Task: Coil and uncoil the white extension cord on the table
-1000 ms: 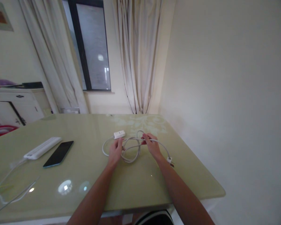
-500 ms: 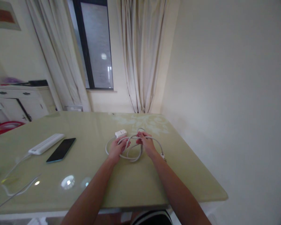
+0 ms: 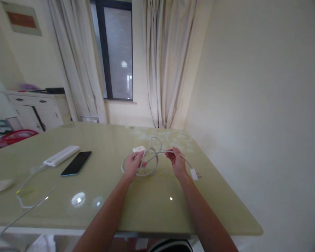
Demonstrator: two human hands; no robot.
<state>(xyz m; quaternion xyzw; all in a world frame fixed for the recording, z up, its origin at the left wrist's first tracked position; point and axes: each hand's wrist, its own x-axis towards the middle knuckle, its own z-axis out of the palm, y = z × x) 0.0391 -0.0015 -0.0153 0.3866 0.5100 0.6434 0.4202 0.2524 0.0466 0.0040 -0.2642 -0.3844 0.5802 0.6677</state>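
A white cable lies in loops on the green table, with a small white socket block at its far end and a white plug at its near right end. My left hand is closed on the gathered loops. My right hand pinches a stretch of the same cable, pulled taut between both hands. One loop stands up above the table between the hands.
A white power strip and a black phone lie to the left, with loose thin cables and a small white device near the left edge. White drawers, curtains and a window stand behind; a wall runs along the right.
My right hand has pulled its stretch of cable out to the right, away from my left hand. The loops have tightened and one loop has risen. The camera has turned slightly left.
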